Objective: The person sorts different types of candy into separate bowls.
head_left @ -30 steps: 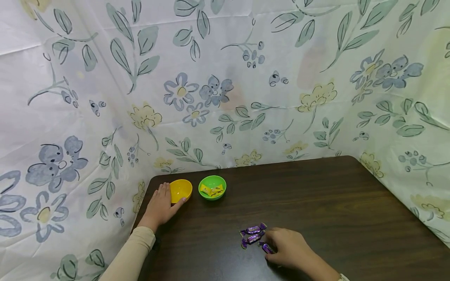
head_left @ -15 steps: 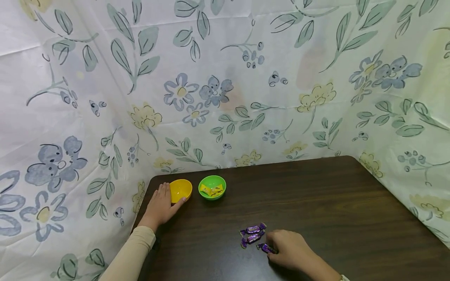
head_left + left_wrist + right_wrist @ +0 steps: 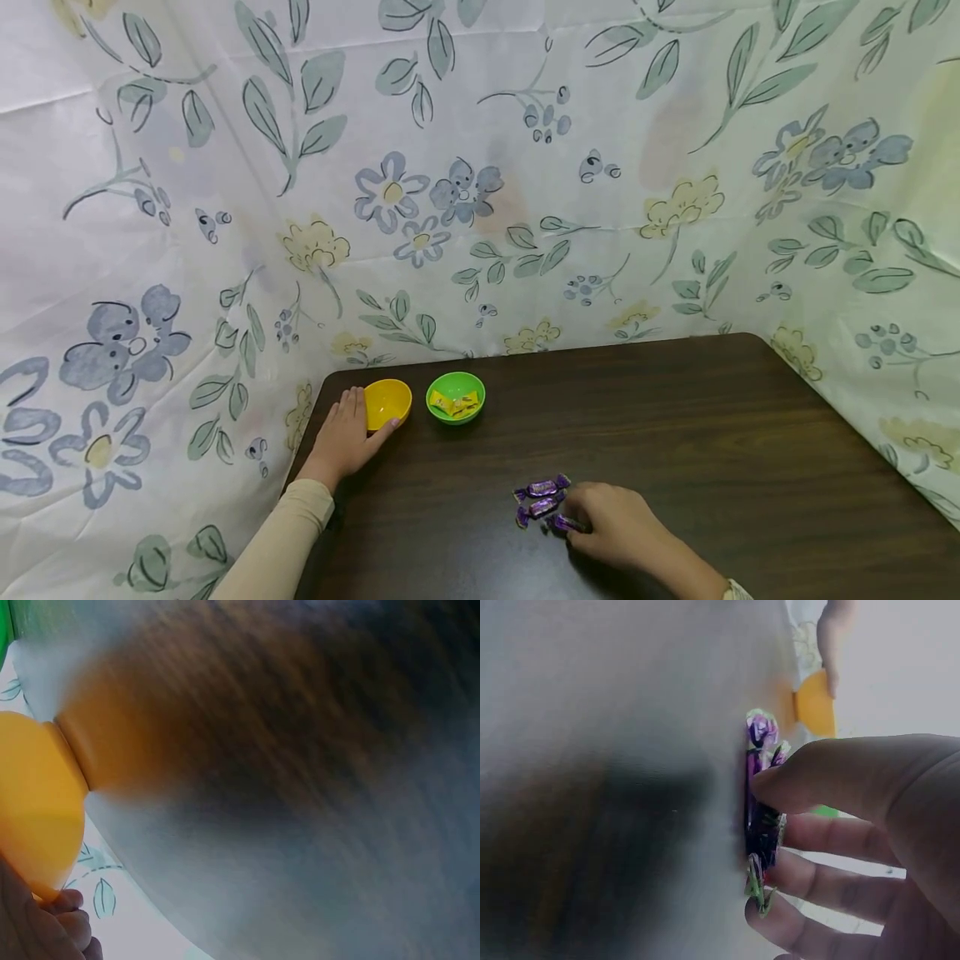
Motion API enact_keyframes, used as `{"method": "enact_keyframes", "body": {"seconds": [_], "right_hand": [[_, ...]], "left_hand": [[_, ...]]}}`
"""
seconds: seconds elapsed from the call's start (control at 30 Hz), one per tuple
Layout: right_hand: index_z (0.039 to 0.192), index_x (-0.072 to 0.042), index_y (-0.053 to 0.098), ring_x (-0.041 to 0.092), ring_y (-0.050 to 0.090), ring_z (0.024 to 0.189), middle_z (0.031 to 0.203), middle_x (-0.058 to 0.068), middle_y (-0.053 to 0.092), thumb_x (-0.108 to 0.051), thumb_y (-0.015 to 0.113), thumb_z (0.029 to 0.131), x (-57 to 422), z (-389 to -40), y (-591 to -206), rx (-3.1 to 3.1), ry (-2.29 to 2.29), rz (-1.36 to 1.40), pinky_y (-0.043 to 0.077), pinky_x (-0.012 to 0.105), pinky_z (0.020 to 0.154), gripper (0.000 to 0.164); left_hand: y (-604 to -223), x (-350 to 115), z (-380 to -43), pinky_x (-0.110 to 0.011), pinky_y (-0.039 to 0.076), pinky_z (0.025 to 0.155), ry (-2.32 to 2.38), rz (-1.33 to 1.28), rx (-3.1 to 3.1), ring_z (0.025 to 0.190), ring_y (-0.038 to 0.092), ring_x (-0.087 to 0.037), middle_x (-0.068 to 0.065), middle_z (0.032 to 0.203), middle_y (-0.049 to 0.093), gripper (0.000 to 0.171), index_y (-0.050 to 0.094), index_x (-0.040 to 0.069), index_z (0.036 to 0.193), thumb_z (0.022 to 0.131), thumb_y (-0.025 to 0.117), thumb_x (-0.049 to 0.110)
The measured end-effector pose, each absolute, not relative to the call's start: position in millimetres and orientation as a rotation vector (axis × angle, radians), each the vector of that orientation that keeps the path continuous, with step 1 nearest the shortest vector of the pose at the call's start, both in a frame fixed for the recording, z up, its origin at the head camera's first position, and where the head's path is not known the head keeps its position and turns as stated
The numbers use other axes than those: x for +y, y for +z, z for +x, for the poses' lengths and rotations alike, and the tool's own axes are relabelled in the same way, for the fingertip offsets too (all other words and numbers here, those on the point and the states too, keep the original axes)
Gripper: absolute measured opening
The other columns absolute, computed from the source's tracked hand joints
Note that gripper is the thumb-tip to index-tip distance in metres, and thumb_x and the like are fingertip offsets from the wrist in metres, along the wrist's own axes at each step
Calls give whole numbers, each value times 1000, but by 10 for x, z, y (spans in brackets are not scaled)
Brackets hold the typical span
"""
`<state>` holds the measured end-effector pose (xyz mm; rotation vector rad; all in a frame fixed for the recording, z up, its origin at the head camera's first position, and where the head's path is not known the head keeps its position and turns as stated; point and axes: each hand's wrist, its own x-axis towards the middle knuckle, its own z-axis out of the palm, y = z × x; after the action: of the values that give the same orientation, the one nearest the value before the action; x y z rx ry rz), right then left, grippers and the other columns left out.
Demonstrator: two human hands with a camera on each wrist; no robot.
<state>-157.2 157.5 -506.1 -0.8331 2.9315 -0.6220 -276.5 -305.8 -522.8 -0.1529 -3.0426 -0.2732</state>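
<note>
My left hand (image 3: 343, 442) holds the side of a yellow bowl (image 3: 390, 402), thumb at the near side and fingers along the left. In the left wrist view the yellow bowl (image 3: 37, 802) shows side-on, with fingertips curled at its edge. My right hand (image 3: 615, 521) pinches a purple-wrapped candy (image 3: 566, 523) with twisted ends. The right wrist view shows the thumb across this candy (image 3: 762, 817) and the fingers behind it. Beside it on the table lie two more purple-wrapped candies (image 3: 543, 487).
To the right of the yellow bowl stands a green bowl (image 3: 456, 418) holding yellow-wrapped candies (image 3: 454, 405). The dark wooden table (image 3: 675, 417) is bordered by a floral cloth (image 3: 525, 275) at the back and sides.
The right hand has closed its grip on the nearest purple candy, which has turned and appears slightly raised. The left hand stays at the yellow bowl.
</note>
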Motion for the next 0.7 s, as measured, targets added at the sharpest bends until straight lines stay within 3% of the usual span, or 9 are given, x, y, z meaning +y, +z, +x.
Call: {"method": "enact_keyframes", "body": {"seconds": [0.7], "right_hand": [[94,-24,73,-2,45,65,83,-12,62,-23,83,88,1238,-1968,-4786,2907,-710,-959,39,22,51,12]], "left_hand": [[-5246,-3065,-2811,-63,19,131,-282,-154,-3051,159,24,-52,-36,170,22,116,19,-16,162,100,36,81]]}}
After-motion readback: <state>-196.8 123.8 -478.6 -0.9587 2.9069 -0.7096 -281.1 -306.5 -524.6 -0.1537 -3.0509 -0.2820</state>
